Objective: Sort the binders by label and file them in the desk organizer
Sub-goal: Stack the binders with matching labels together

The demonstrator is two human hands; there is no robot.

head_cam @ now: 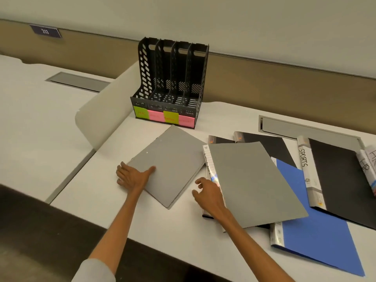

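Diagonally, grey binder (175, 159) flat, long axis far-right

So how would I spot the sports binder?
Start at the black organizer at the back of the desk, then look right. The sports binder is the black one near the right edge, the only one whose white spine reads SPORTS.

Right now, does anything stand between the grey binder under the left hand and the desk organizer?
Nothing visible does. The grey binder, which the left hand touches at its edge, lies just before the desk organizer; only bare desk separates them, and its four slots look empty.
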